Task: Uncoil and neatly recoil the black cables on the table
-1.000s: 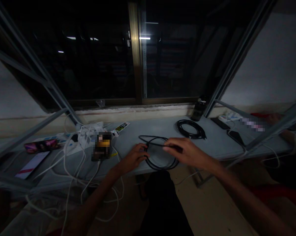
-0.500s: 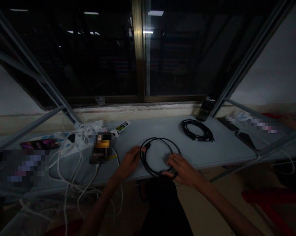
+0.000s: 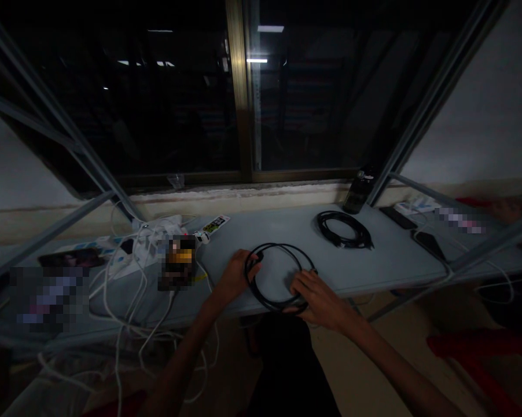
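Observation:
Both my hands hold a black cable (image 3: 278,245) wound into loose loops, over the front edge of the grey table (image 3: 261,223). My left hand (image 3: 238,271) is closed on the left side of the loops, its thumb by a dark connector (image 3: 259,256). On the lower right side, my right hand (image 3: 315,295) grips the loops with its fingers curled around them. A second coiled black cable (image 3: 344,230) lies on the table farther back to the right, apart from my hands.
White cables (image 3: 122,289) tangle around a power strip (image 3: 152,234) at left, beside a pixelated object (image 3: 177,263) and a phone (image 3: 72,258). A dark bottle (image 3: 358,192) stands at the back right, near a metal frame post (image 3: 417,116). Another person's hand (image 3: 506,209) shows at far right.
My left hand has shifted slightly up and right along the loops, with its thumb now by the connector. My right hand keeps its grip. The view has moved a little.

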`<action>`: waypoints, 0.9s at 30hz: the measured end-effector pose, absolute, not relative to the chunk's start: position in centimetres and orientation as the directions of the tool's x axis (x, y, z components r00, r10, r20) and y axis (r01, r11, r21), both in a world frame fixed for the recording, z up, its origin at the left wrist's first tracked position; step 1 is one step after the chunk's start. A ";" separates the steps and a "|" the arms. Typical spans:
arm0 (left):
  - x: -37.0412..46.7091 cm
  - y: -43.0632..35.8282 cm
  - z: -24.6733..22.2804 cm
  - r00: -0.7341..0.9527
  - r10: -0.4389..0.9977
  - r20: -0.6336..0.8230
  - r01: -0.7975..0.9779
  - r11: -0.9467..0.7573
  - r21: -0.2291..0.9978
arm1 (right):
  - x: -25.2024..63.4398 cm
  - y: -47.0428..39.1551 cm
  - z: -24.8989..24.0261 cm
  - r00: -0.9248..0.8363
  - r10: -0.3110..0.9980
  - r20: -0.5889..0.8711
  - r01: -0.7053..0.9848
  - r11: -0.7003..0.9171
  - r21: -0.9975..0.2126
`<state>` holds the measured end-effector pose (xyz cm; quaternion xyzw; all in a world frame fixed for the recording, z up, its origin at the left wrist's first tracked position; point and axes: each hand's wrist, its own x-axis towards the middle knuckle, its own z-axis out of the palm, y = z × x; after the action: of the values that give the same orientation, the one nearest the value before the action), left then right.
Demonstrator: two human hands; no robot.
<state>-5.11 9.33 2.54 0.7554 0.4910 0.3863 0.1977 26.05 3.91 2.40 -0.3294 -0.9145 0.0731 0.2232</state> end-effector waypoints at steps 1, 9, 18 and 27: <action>-4.9 9.5 2.9 0.221 0.896 0.386 0.582 -0.439 0.684 | 26.2 3.7 2.6 -0.676 0.645 0.355 0.575 0.764 -0.294; -3.0 8.7 6.7 0.136 0.861 0.490 0.537 -0.480 0.694 | 26.5 3.0 3.6 -0.635 0.702 0.322 0.584 0.710 -0.394; -0.2 8.3 13.2 0.352 0.707 0.614 0.649 -0.657 0.384 | 25.6 1.5 8.7 -0.557 0.775 0.297 0.408 0.567 -0.715; 5.2 7.6 25.0 0.645 0.467 0.605 0.495 -0.859 0.135 | 24.9 0.7 25.3 -0.509 0.808 0.298 0.192 0.443 -0.876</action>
<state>5.16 7.63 24.99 0.9067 0.2651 0.3274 -0.0214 24.88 0.73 25.29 -0.3272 -0.7636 0.4137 0.3723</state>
